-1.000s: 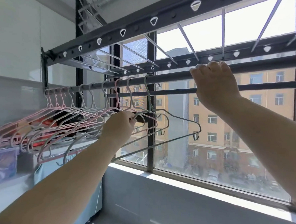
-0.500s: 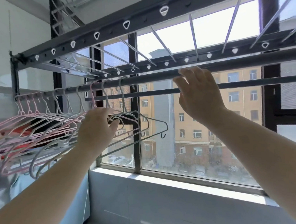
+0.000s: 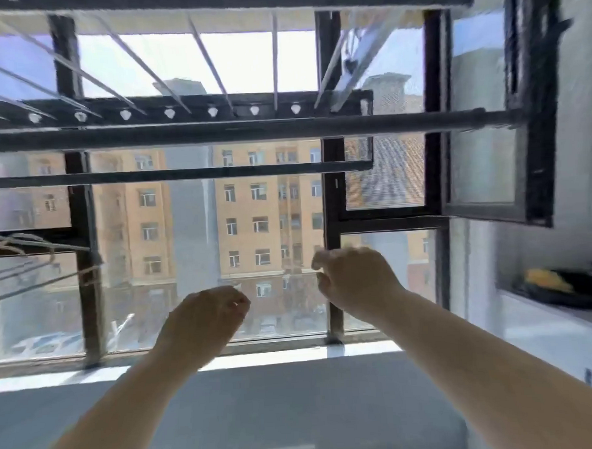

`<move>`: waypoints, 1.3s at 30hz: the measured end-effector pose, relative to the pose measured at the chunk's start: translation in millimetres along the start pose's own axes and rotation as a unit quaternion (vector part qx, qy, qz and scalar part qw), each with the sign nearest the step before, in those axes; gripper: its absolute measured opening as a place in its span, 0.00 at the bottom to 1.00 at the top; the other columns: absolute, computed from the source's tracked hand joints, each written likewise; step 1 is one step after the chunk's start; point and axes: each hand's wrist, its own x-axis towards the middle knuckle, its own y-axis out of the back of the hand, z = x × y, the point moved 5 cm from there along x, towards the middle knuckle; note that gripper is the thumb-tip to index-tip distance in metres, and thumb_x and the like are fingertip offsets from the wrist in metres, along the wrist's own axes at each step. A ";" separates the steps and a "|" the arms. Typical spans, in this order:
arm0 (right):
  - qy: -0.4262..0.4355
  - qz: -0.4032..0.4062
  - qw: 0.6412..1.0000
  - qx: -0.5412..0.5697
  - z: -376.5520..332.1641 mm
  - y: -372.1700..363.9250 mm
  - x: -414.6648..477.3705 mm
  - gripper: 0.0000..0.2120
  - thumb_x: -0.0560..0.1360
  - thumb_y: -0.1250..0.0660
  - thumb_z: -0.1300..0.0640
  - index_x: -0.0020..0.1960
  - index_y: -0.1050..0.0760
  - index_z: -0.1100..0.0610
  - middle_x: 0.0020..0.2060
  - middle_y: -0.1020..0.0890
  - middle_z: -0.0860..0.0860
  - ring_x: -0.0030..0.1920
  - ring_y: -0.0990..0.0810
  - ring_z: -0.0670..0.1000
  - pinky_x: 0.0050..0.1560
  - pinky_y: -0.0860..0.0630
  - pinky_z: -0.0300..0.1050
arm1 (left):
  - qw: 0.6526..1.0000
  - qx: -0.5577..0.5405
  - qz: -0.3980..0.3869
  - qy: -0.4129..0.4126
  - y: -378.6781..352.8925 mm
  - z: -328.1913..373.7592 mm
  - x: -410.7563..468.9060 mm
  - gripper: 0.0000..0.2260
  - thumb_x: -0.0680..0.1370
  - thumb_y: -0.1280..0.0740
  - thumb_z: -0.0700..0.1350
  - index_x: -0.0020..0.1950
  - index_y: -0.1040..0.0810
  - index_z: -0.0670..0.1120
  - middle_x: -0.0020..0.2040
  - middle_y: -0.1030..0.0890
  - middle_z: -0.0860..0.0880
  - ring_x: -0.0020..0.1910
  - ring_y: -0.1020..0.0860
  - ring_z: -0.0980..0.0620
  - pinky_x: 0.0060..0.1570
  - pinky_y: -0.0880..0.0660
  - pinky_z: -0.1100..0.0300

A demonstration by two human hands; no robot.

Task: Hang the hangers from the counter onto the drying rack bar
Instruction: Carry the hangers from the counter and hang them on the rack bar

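The left hand (image 3: 207, 318) and right hand (image 3: 355, 279) hang in mid-air in front of the window (image 3: 192, 229), side by side but not touching, the right one a little higher. Both have their fingers loosely curled inward and nothing shows in either one (the picture is smeared, so fine detail at the fingertips is hard to read). Neither hand touches a bar or a hanger.

Well above them runs the thick dark drying rack bar (image 3: 231, 131), with a thinner bar (image 3: 182, 174) just below it; the stretch of both over the hands is bare. The hangers (image 3: 32, 258) show only as a blurred bunch of thin arms at the far left edge, well apart from the hands.

On the right, the desk (image 3: 550, 317) carries a dark tray (image 3: 586, 296) with something yellow (image 3: 544, 278) in it. Through the glass stands an orange-tan building (image 3: 252, 206).
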 end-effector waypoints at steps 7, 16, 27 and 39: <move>-0.198 -0.146 0.969 -0.031 184.3 -1.6 -157.2 0.11 0.77 0.46 0.59 0.54 0.27 0.56 0.50 0.19 0.54 0.50 0.22 0.57 0.45 0.30 0.45 | 0.981 -0.118 -0.137 -0.071 -170.5 156.9 -1.2 0.11 0.76 0.38 0.43 0.36 0.22 0.54 0.40 0.18 0.49 0.43 0.21 0.47 0.39 0.28 0.60; -0.464 -0.186 0.863 -0.070 360.5 39.4 -373.8 0.11 0.76 0.45 0.58 0.54 0.27 0.55 0.49 0.19 0.52 0.50 0.23 0.54 0.41 0.34 0.41 | 0.907 -0.199 -0.336 -0.157 -368.3 339.7 -50.8 0.12 0.76 0.41 0.43 0.36 0.29 0.58 0.34 0.23 0.59 0.42 0.21 0.53 0.40 0.28 0.63; -0.620 -0.124 0.750 -0.194 528.0 42.5 -546.3 0.13 0.77 0.44 0.57 0.59 0.28 0.56 0.58 0.24 0.50 0.59 0.30 0.52 0.52 0.33 0.42 | 0.849 -0.250 -0.419 -0.203 -570.0 504.6 -72.5 0.13 0.77 0.42 0.39 0.40 0.27 0.56 0.33 0.23 0.60 0.37 0.23 0.57 0.38 0.29 0.65; -0.743 -0.140 0.606 -0.247 645.9 48.2 -654.8 0.29 0.77 0.44 0.47 0.73 0.47 0.58 0.74 0.44 0.57 0.73 0.45 0.53 0.71 0.47 0.44 | 0.818 -0.287 -0.403 -0.293 -683.7 678.9 -70.4 0.09 0.77 0.39 0.43 0.53 0.22 0.50 0.53 0.21 0.53 0.55 0.25 0.55 0.47 0.35 0.67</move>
